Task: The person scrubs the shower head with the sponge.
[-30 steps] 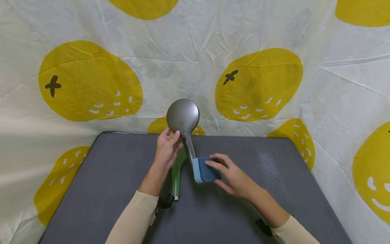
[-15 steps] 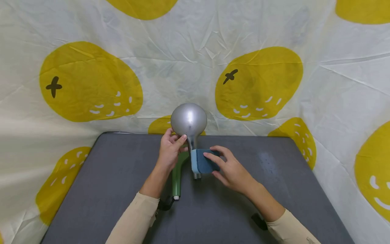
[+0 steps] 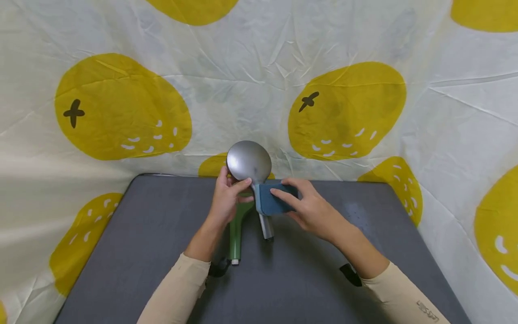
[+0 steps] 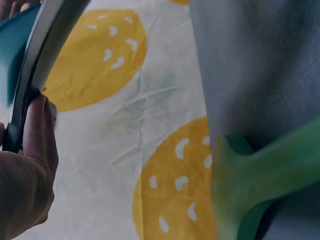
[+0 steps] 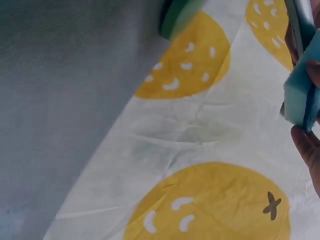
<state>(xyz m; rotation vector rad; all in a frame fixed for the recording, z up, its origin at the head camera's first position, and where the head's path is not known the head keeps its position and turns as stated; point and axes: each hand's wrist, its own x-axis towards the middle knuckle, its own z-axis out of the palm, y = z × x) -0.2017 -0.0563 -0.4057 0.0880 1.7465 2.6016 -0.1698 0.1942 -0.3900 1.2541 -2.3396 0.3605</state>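
Note:
A large steel ladle (image 3: 248, 162) stands bowl-up over the grey table (image 3: 133, 252), its handle end (image 3: 268, 234) near the tabletop. My left hand (image 3: 226, 200) grips the ladle's neck just under the bowl; the metal edge (image 4: 35, 65) shows beside my thumb in the left wrist view. My right hand (image 3: 309, 207) holds a blue sponge (image 3: 272, 199) pressed against the ladle's handle, high up near the bowl. The sponge (image 5: 302, 92) also shows between my fingers in the right wrist view. A green-handled utensil (image 3: 236, 229) lies on the table under my left hand.
A white cloth printed with yellow fruit shapes (image 3: 121, 108) hangs behind and around the table. The green utensil's handle (image 4: 265, 170) lies close to the table's back edge. Bare grey tabletop stretches to the left and right of my arms.
My right hand has slid the sponge up the ladle's handle from its lower end to just below the bowl. The ladle's bowl has turned and dropped slightly; the left hand keeps its grip.

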